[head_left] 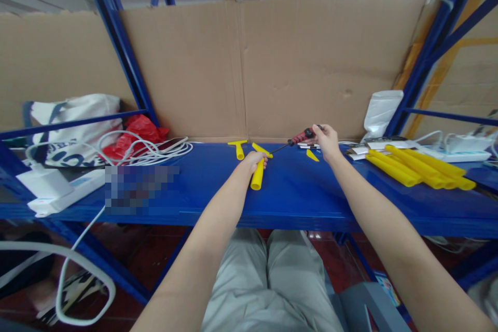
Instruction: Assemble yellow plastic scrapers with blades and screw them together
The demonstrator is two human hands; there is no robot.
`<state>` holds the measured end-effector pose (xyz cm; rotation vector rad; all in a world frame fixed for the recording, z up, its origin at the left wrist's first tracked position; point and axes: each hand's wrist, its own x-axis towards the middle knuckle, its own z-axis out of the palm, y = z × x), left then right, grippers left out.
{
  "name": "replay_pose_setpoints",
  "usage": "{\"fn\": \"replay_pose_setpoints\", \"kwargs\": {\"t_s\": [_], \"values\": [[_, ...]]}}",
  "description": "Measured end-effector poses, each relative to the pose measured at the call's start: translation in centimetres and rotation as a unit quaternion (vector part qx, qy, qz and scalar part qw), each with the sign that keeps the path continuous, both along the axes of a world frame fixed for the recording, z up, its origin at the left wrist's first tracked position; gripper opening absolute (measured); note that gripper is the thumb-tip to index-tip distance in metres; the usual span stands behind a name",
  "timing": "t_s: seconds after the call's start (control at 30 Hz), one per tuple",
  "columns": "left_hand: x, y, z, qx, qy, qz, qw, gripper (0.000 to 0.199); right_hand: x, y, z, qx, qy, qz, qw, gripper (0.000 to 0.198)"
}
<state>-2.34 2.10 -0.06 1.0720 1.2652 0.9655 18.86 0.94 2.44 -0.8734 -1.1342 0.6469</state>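
Note:
My left hand (259, 160) is closed around a yellow T-shaped scraper (257, 179), its tube handle pointing toward me and its flat yellow head showing beyond my fingers. In my right hand (326, 140) is a screwdriver (300, 137) with a red and black handle, gripped near the handle's end. The thin shaft runs left and its tip meets the scraper's head area by my left fingers; exact contact is hard to make out. Left of my hands lies a second yellow T-shaped scraper (239, 150). A small flat yellow blade-like piece (312, 155) rests below the screwdriver.
Several yellow tubes (420, 166) lie at the right of the blue table (218, 202). White cables (151, 148), a red bag (142, 132) and a power strip (73, 192) with a charger occupy the left. A cardboard wall (311, 62) closes off the back.

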Motion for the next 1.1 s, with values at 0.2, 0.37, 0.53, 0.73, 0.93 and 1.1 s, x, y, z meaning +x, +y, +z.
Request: {"fn": "replay_pose_setpoints", "kwargs": {"t_s": [0.2,0.37,0.53,0.73,0.93,1.1], "values": [[0.1,-0.3,0.2,0.004,0.007,-0.005,1.0,0.014,0.0,0.0,0.1,0.003,0.006,0.001,1.0,0.031],[0.1,-0.4,0.3,0.005,0.005,-0.013,1.0,0.013,0.0,0.0,0.0,0.002,0.003,-0.001,1.0,0.028],[0.1,-0.4,0.2,0.006,-0.005,-0.021,1.0,0.011,0.0,-0.2,0.2,-0.001,0.006,0.005,1.0,0.025],[-0.1,-0.4,0.2,0.002,-0.006,-0.005,1.0,0.012,0.4,-0.2,0.5,-0.033,-0.031,0.012,0.999,0.015],[-0.2,-0.6,0.3,0.007,0.002,-0.012,1.0,0.013,0.5,-0.7,0.7,-0.02,-0.074,-0.013,0.997,0.012],[-0.1,-0.6,0.3,0.01,0.017,-0.005,1.0,0.015,0.3,-1.4,0.8,-0.017,-0.044,-0.01,0.999,0.022]]}}
